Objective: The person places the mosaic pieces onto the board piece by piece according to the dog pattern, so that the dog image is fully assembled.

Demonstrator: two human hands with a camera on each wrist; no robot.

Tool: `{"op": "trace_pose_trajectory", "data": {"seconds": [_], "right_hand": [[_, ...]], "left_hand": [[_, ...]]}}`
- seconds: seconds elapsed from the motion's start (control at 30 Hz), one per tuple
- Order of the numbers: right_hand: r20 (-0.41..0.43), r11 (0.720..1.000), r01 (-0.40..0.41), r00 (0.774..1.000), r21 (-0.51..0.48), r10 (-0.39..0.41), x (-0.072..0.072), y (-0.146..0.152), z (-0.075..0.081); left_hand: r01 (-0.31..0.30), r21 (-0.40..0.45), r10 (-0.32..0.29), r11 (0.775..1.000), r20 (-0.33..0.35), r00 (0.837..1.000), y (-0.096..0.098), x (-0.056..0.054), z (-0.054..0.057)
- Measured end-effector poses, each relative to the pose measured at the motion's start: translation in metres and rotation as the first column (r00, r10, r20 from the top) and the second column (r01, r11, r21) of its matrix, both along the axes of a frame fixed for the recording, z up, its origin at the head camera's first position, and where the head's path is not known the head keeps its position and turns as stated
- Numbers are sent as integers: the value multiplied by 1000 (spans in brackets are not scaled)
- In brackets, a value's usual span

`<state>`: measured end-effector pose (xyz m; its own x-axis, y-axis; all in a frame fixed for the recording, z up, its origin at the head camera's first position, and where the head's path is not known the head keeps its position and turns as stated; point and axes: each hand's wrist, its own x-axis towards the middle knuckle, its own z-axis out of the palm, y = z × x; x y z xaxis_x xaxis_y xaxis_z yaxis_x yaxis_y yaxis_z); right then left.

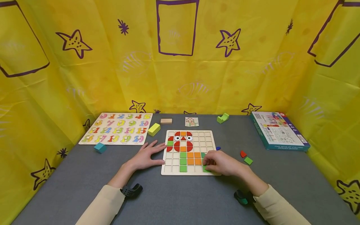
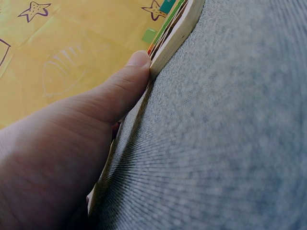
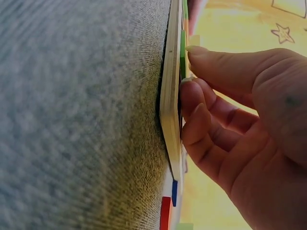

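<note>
A wooden grid board (image 1: 174,170) lies mid-table, with red, orange and green tiles set in it as a figure with eyes. My left hand (image 1: 147,154) rests at its left edge, fingers spread; in the left wrist view the thumb (image 2: 139,60) touches the board's side (image 2: 170,48). My right hand (image 1: 223,162) is over the lower right of the board, fingers curled down. Its thumb tip (image 3: 194,50) is right at a green tile (image 3: 183,55), and the other fingertips are at the board's surface. I cannot tell whether the right fingers pinch a tile.
A number puzzle board (image 1: 115,128) lies back left near teal (image 1: 100,147), yellow (image 1: 154,129) and wooden (image 1: 166,121) blocks. A picture card (image 1: 191,122) and a green curved block (image 1: 223,118) are behind. Right are red (image 1: 243,153), green (image 1: 248,160) and blue (image 1: 218,148) pieces and a box (image 1: 279,131).
</note>
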<state>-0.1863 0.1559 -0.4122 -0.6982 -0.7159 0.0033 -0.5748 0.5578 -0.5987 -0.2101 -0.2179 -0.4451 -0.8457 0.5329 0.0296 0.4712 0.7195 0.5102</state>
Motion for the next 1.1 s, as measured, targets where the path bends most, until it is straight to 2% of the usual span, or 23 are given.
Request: {"op": "trace_pose_trajectory", "data": {"seconds": [0.4, 0.63, 1.1], "right_hand": [[13, 1000, -1, 1000, 2, 1, 0, 1, 0], [-19, 997, -17, 1000, -69, 15, -1, 10, 3], [-47, 988, 116, 992, -99, -121, -11, 37, 17]], "left_hand": [[3, 2, -3, 1000, -7, 1000, 0, 0, 0], [12, -4, -12, 1000, -22, 1000, -2, -3, -4], [7, -10, -8, 1000, -19, 1000, -1, -3, -3]]}}
